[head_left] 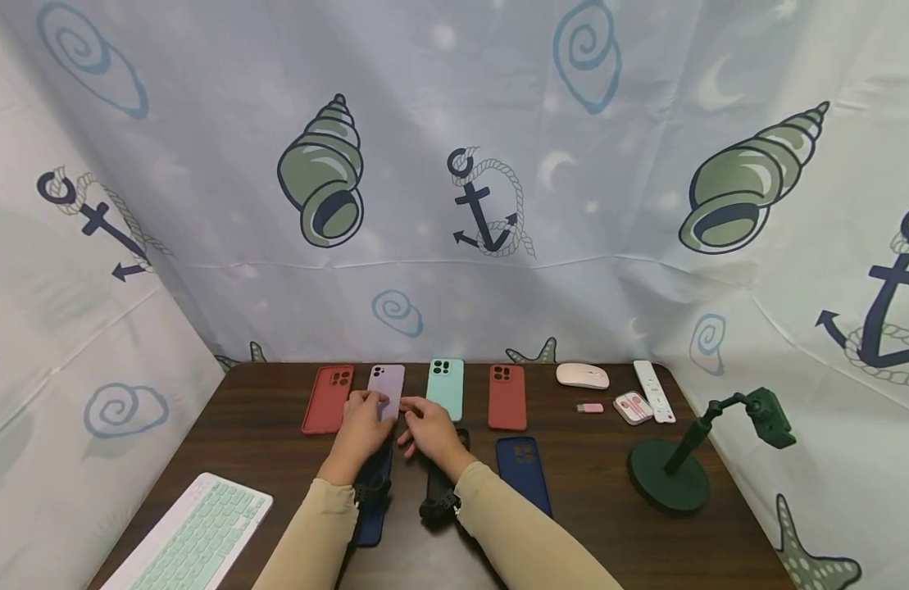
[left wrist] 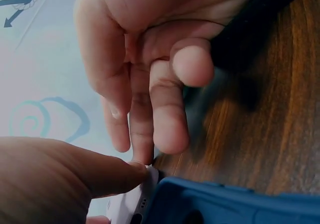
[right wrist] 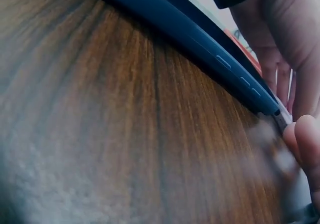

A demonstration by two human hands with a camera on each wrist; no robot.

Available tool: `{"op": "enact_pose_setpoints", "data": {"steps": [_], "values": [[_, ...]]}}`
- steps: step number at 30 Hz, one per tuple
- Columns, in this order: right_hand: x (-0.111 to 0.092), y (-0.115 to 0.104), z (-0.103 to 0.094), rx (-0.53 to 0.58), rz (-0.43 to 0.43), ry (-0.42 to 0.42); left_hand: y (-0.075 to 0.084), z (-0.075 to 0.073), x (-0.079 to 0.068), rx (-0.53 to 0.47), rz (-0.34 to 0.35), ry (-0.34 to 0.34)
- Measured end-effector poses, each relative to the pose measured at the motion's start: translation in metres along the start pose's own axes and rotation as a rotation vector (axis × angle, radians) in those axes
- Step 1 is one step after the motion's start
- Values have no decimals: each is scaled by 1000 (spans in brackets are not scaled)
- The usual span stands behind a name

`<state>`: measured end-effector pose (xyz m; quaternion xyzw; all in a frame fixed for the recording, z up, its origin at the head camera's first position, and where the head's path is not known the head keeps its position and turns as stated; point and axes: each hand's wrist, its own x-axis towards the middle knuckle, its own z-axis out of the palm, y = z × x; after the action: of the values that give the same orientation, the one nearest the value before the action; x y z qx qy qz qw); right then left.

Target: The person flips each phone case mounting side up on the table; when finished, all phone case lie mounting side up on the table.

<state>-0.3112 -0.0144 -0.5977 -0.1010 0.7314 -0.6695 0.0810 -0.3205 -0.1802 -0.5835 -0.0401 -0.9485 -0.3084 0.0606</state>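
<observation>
In the head view a lilac phone case [head_left: 387, 381] lies near the back of the dark wooden table. My left hand [head_left: 361, 430] grips it; the left wrist view shows the thumb [left wrist: 117, 176] pressed on its edge [left wrist: 145, 196] and a fingertip partly visible below. Just to the right hovers my right hand [head_left: 435, 434], fingers loosely bent, holding nothing visible. A dark blue phone case [head_left: 369, 528] lies under my left wrist, and its side [right wrist: 200, 51] fills the upper right wrist view. Beneath my right forearm is a black case [head_left: 435, 483], mostly hidden.
Along the back lie a red case [head_left: 327, 401], a mint case [head_left: 445, 389], another red case [head_left: 507, 401] and a mouse [head_left: 583, 376]. Another blue case [head_left: 524, 471] is right of my arm. A keyboard [head_left: 203, 528] lies left; a green stand [head_left: 668, 475] stands right.
</observation>
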Motion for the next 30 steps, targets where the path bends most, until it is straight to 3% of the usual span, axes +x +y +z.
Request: {"op": "enact_pose_setpoints", "data": {"steps": [10,19,30], "values": [[-5,5,-2,-40,-32,-19,-2,1,-1,15,26,-4],[-4,4,-3,-16,-77,-26,2,1,-1,14,3,0],[-3,3,-3,-13,-13,-16,9,-4,-3,-3,-7,-14]]}}
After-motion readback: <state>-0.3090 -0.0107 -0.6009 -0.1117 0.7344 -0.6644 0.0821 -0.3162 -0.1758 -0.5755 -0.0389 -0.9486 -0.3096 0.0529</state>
